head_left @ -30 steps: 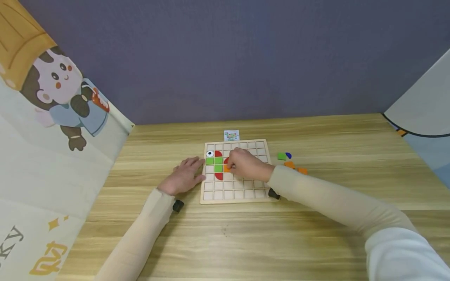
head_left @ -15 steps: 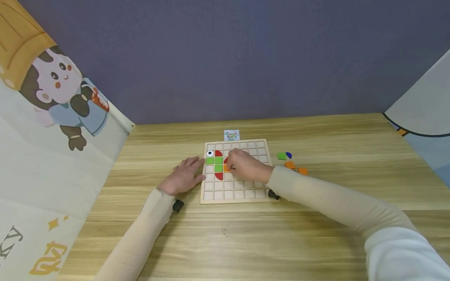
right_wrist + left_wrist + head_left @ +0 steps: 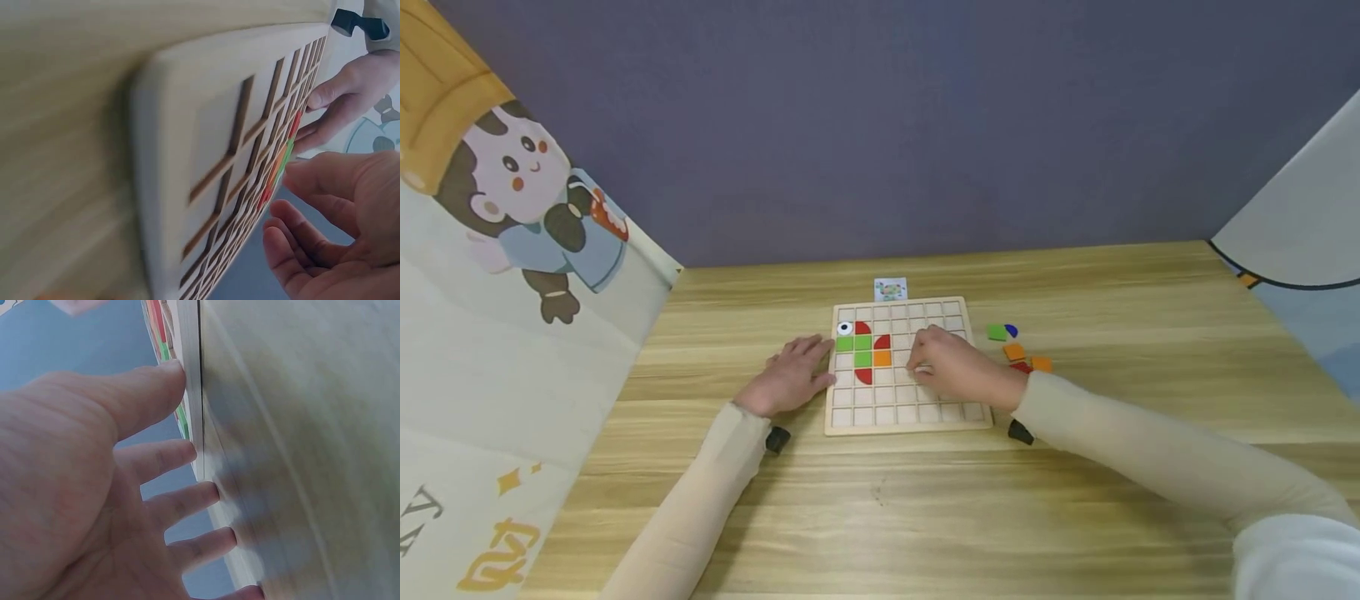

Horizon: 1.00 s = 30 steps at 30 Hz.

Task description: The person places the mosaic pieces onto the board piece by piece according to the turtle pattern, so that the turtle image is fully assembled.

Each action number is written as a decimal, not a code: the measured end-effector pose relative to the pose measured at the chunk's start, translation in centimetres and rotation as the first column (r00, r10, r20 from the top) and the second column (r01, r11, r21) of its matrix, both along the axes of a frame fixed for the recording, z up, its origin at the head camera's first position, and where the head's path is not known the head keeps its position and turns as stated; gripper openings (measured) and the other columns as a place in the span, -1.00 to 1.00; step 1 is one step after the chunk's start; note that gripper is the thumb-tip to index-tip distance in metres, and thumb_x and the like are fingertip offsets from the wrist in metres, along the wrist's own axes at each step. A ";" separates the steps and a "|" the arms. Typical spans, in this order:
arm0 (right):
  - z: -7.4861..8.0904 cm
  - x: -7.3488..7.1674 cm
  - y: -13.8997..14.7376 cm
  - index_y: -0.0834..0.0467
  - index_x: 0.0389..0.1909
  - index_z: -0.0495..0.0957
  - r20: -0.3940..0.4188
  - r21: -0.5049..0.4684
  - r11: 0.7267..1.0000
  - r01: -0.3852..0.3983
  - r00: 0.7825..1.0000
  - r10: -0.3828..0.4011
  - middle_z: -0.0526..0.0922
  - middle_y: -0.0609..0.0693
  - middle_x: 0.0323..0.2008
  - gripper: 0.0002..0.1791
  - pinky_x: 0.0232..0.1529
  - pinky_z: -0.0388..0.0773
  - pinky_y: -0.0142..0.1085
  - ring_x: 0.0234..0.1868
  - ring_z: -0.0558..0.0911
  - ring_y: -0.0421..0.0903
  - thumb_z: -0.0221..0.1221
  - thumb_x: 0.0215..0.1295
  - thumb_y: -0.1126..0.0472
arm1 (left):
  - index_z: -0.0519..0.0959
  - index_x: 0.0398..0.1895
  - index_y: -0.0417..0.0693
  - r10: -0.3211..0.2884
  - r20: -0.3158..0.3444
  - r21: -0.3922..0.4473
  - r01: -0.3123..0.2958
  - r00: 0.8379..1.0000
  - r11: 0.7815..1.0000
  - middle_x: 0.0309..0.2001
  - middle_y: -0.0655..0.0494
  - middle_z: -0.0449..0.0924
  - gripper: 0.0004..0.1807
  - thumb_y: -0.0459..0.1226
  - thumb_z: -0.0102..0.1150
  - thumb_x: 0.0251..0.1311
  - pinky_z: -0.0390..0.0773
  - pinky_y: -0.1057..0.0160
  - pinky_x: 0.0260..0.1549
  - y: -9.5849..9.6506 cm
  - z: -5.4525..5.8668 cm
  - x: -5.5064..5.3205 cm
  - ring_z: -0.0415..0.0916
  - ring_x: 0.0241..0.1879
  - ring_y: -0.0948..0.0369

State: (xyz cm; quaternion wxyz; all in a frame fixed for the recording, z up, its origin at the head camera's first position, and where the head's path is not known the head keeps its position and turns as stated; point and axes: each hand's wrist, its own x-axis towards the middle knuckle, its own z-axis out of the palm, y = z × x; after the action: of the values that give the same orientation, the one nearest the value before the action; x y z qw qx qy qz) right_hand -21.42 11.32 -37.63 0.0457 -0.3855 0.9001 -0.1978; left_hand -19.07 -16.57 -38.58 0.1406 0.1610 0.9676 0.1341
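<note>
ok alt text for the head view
A left hand touches a wooden grid board at its left edge; the right hand is over its middle. Red, green and orange tiles sit in it; others lie on the table at right.

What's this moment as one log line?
left hand: touches edge of pale wooden grid board; right hand: above board, holding no visible tile; orange square tile: on board, beside green square tile

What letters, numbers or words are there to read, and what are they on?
"KY": grey letters on the pale left wall, cut off at the picture's edge.
Yellow mark, same wall: maybe writing, but I can't read it.
Picture card beyond the board: too small to read any words.
</note>
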 end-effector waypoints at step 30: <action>-0.4 -0.6 13.1 0.21 -0.13 0.67 -0.009 0.021 0.986 0.165 0.986 -0.165 0.58 -0.02 -0.20 -0.74 -0.14 0.51 -0.12 -0.11 0.49 -0.01 0.25 0.15 0.44 | 0.03 0.48 -0.09 0.000 0.026 0.022 -0.001 1.000 1.000 0.46 -0.16 -0.10 -0.31 -0.02 -0.07 0.40 -0.04 -0.32 0.21 0.0 0.3 0.2 -0.18 0.40 -0.19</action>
State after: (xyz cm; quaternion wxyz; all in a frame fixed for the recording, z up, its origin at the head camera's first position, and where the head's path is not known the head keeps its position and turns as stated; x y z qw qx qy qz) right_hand -21.99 24.38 -38.02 0.0299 -0.3099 0.9311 -0.1898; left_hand -18.84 -16.60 -38.25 0.1513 0.1604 0.9642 0.1471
